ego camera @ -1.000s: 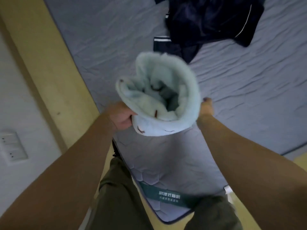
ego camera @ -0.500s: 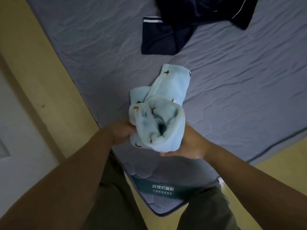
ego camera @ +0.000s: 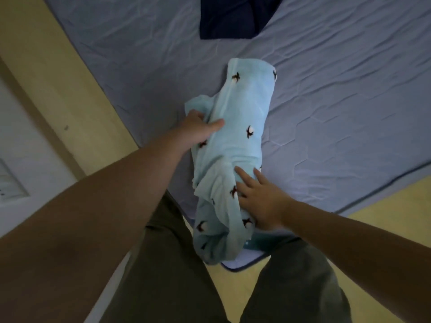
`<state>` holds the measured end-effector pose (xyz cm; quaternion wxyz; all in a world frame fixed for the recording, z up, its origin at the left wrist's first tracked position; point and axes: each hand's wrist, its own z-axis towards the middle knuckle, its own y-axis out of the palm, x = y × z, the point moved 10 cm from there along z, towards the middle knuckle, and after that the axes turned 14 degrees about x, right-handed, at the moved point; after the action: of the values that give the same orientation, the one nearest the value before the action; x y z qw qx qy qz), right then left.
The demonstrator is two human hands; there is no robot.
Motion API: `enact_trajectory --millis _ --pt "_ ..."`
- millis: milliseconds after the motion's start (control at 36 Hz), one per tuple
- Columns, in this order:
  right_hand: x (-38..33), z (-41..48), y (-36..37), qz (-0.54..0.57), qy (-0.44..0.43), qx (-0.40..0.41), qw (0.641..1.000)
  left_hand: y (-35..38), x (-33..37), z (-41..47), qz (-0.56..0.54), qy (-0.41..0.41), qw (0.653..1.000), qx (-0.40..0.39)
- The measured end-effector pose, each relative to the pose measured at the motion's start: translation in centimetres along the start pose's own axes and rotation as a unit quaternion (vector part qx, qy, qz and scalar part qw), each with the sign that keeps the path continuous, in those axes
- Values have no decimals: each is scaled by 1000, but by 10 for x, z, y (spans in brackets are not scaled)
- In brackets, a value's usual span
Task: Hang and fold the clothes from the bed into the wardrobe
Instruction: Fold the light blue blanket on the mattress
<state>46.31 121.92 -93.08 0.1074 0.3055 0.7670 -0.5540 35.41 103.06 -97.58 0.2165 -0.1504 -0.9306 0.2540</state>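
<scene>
Head view: a pale blue garment (ego camera: 245, 108), dotted with small dark prints, is lying lengthwise on the mattress (ego camera: 338, 89) near its corner, the near end hanging over the edge. Its left edge is being gripped by the left hand (ego camera: 198, 130), the thumb lying across the top and the fingers tucked into a fold. Its near right side is being pressed by the right hand (ego camera: 258, 201), fingers straight and spread flat on the fabric. Navy clothes (ego camera: 228, 17) are lying further up the mattress, well apart from the garment. Olive trousers (ego camera: 163, 276) are being worn by the person, who is standing on a yellow floor (ego camera: 70, 78).
</scene>
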Motion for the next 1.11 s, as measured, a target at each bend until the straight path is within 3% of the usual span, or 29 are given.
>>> enact_trajectory --millis 167,389,444,528,750,861,917,972,1000,1056,1111 --pt "-19 -29 50 -78 1 -111 991 50 -26 -30 40 72 997 -6" --pt "-48 -25 46 41 180 -4 983 63 -85 -56 -45 -10 998 31" --pt "-56 -21 55 33 179 -13 983 59 -83 -55 -33 6 999 41" --pt "-66 -26 79 21 170 -104 980 52 -73 -51 -27 40 997 61" --pt "-110 -38 118 155 228 -195 941 48 -71 -53 -23 64 994 90" --pt "-110 -31 115 145 198 -155 957 52 -91 -57 -40 23 994 98" --pt "-110 -30 125 132 192 -162 959 48 -94 -61 -64 36 988 139" --pt "-111 -29 142 101 175 -180 963 29 -86 -74 -59 99 961 253" --pt "-114 -29 150 79 160 -189 966 18 -76 -85 -5 150 935 320" --pt "-122 -29 156 48 132 -183 973 15 -45 -113 148 285 854 409" --pt "-127 -32 155 40 128 -156 979 39 -17 -138 234 446 767 399"
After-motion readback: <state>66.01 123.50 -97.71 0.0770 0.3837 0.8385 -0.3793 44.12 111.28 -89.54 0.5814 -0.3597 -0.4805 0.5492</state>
